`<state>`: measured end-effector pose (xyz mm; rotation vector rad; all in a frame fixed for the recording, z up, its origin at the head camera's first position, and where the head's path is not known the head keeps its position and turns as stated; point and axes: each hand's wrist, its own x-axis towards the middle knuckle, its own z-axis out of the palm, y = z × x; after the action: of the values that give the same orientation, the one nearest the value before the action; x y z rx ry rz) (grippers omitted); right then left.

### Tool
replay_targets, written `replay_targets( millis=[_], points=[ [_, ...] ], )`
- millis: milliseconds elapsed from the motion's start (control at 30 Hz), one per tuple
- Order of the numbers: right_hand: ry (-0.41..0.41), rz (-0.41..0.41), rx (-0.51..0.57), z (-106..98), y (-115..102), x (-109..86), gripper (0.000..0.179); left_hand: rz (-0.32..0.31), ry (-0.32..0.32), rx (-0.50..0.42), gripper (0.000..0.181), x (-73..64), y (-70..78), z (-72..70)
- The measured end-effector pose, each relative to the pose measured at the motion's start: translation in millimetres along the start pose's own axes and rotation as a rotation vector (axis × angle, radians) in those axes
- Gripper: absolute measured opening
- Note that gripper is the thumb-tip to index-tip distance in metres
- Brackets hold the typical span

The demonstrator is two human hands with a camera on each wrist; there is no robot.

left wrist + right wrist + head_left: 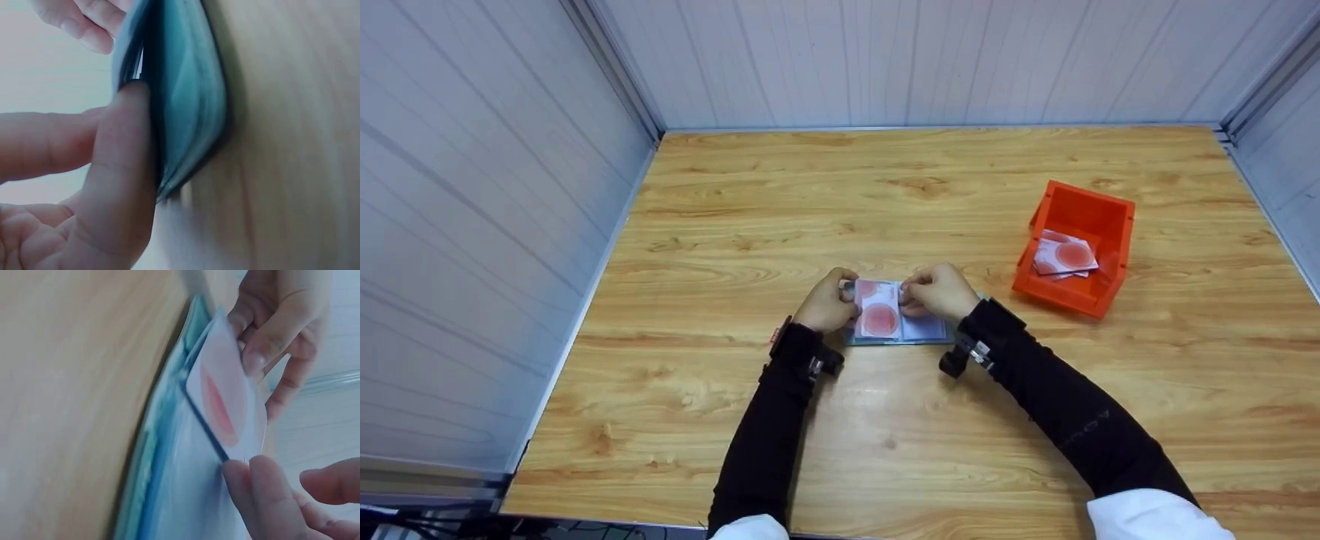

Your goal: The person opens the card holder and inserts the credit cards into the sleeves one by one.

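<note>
A small teal card album (924, 328) with clear pockets lies open on the table. Over its left page is a white card (879, 319) with a red circle, tilted up off the album in the right wrist view. My left hand (826, 301) pinches the card's left edge, its thumb (121, 163) against the album's leaves in the left wrist view. From the other side, my right hand (943, 292) pinches the card's right edge with its fingertips (270, 486). Whether the card's far end is inside a pocket is hard to tell.
An orange bin (1091, 300) stands to the right of the album, with several similar cards (1065, 255) stacked inside. Pale panel walls (885, 64) border the wood-grain table (780, 202) at the back and sides.
</note>
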<state>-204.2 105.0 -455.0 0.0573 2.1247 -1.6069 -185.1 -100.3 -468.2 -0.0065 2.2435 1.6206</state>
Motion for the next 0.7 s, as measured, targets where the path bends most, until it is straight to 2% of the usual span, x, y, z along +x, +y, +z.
replay_targets(
  millis=[233,367,467,567,700],
  points=[
    [-0.001,0.047,0.143,2.9,2.0,2.1,0.030,-0.022,0.004,-0.011,0.055,-0.4,1.7,1.6],
    [-0.006,0.056,0.164,2.9,3.4,2.8,0.030,-0.016,0.016,0.002,0.056,0.2,2.0,4.0],
    [-0.009,0.057,0.171,3.3,4.2,3.4,0.031,-0.017,0.032,0.046,0.057,-0.7,3.2,4.5],
    [-0.020,0.046,0.162,3.9,4.7,3.5,0.031,-0.003,0.051,0.168,0.060,-3.2,5.4,4.5],
    [-0.053,-0.003,0.080,1.8,5.7,0.6,0.030,0.044,0.104,0.418,0.061,-8.6,9.3,7.1]
  ],
)
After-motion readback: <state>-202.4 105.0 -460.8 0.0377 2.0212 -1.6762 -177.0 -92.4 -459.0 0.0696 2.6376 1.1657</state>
